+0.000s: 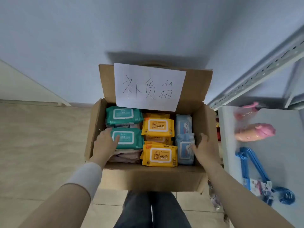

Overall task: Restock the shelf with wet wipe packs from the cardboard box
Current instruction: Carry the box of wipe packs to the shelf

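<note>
The open box (148, 178) stood on the floor (41, 145), a handwritten sign (148, 86) on its far flap. Inside lay teal packs on the left, yellow packs (159, 156) in the middle and blue ones on the right. The left hand (105, 143) gripped the near teal pack (130, 139), thumb on top, fingers clamped along its left edge. The right hand (205, 148), fingers apart and loose, touched the right side of the near blue pack (185, 150). The shelf (256, 74) rose at the right, blue hangers (253, 163) nearer.
</note>
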Motion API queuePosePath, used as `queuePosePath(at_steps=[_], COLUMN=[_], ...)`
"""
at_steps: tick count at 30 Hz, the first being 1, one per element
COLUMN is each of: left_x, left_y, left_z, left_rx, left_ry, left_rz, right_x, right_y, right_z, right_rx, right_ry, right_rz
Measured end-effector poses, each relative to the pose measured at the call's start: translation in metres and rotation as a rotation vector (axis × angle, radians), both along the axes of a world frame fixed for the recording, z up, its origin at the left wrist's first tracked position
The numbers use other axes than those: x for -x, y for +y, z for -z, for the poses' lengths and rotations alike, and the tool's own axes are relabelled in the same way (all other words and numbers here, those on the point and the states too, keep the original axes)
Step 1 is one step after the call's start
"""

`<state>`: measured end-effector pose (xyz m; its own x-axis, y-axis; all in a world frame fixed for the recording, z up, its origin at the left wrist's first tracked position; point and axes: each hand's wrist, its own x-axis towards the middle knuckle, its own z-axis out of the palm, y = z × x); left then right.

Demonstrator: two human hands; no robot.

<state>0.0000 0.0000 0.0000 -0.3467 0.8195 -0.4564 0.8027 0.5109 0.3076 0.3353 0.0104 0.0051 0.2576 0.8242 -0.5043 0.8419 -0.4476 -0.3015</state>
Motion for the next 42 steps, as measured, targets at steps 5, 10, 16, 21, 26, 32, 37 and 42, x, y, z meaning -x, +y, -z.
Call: queuePosePath(at_steps=[5,10,16,21,26,32,37,42], left_x=[0.035,0.056,0.077,0.078,0.085,0.082,0.080,0.070], left_y=[0.017,0.029,0.030,0.031,0.026,0.016,0.010,-0.002], left_z=[0.031,0.068,0.088,0.087,0.082,0.077,0.068,0.051], left_rx=[-0.125,-0.032,0.040,0.069,0.041,0.024,0.032,0.045], left_ry=[0.043,-0.172,-0.103,-0.007,0.035,0.062,0.084,0.075], left_rz=[-0.359,-0.547,-0.439,-0.319,-0.248,-0.216,-0.117,-0.062], right_x=[-0.016,-0.043,-0.049,-0.046,-0.039,-0.043,-0.050,-0.067], right_y=[0.023,0.045,0.053,0.054,0.053,0.041,0.034,0.013], right_z=[0.036,0.088,0.107,0.107,0.102,0.097,0.077,0.062], right_rx=[-0.137,-0.067,0.038,0.011,-0.013,0.003,0.014,-0.012], right_ry=[-0.146,-0.055,-0.057,-0.079,-0.057,-0.048,-0.059,-0.076], right_rz=[0.189,0.349,0.298,0.226,0.158,0.177,0.167,0.182])
